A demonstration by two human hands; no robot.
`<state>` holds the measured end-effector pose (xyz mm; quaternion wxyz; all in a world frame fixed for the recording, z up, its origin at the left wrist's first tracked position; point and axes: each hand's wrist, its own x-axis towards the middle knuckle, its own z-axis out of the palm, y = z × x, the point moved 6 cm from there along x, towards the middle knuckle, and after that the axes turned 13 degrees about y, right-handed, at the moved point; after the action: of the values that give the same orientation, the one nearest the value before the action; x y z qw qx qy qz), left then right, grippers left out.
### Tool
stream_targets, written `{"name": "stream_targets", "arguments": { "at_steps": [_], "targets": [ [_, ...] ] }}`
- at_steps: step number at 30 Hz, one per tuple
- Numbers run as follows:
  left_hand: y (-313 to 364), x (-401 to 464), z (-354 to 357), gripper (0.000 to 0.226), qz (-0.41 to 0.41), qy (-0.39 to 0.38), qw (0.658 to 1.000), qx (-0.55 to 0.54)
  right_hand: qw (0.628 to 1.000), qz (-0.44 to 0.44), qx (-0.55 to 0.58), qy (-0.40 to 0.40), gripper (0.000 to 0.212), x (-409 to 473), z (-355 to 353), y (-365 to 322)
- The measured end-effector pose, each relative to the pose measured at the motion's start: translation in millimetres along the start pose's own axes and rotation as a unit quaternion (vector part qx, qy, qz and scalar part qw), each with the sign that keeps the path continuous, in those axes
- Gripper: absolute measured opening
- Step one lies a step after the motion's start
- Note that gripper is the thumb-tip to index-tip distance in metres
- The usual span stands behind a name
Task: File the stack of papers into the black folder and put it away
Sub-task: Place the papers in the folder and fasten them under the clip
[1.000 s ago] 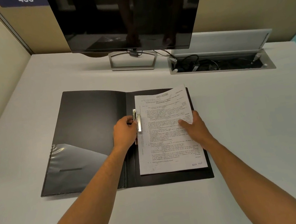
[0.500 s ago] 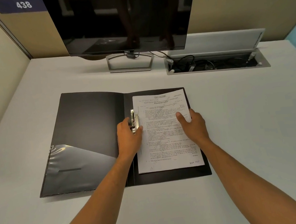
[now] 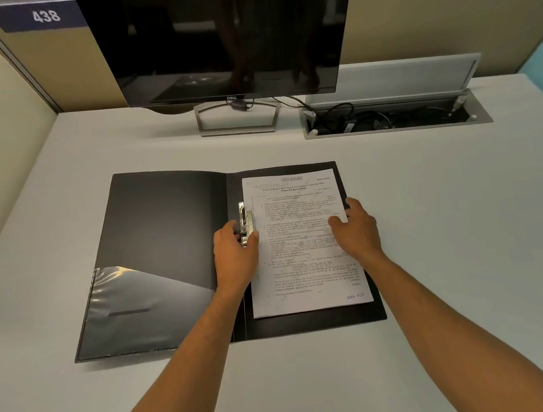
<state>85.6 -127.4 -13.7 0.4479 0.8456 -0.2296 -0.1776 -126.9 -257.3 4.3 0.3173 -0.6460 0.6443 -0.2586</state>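
The black folder (image 3: 162, 227) lies open on the white desk, with a clear pocket on its left flap. A stack of printed papers (image 3: 306, 270) rests on its right half, squared against the spine. A metal clip (image 3: 246, 221) stands raised at the spine. My left hand (image 3: 235, 255) grips the lower part of that clip, thumb on the paper's left edge. My right hand (image 3: 357, 225) lies flat on the right edge of the papers, fingers spread, pressing them down.
A black monitor (image 3: 223, 32) on a silver stand (image 3: 238, 118) stands behind the folder. To its right an open cable tray (image 3: 396, 116) is sunk into the desk. Beige partitions close off the back and left; a sign reads 438.
The papers have slid left and straightened against the spine. My left hand has closed further around the clip; my right hand shifted slightly toward the paper's right edge.
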Motion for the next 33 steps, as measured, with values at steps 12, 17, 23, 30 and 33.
{"name": "stream_targets", "arguments": {
  "at_steps": [12,17,23,30,33],
  "targets": [
    [1,3,0,0.039,0.002,-0.006,1.000,0.003,0.999,-0.005,-0.014,-0.028,0.046,3,0,-2],
    [3,3,-4,0.035,0.008,0.004,1.000,-0.007,0.999,0.025,0.018,-0.014,0.047,0,-11,3],
    [-5,-10,-12,0.037,-0.014,0.040,0.998,-0.036,0.999,0.042,0.001,0.005,0.043,-18,-19,16],
    [-17,-34,-21,0.039,-0.041,0.071,0.996,-0.021,0.998,0.054,-0.003,-0.011,0.041,-36,-30,33],
    [-24,-43,-25,0.029,-0.058,0.080,0.995,-0.007,0.998,0.053,-0.013,-0.025,0.042,-46,-34,38]
  ]
}}
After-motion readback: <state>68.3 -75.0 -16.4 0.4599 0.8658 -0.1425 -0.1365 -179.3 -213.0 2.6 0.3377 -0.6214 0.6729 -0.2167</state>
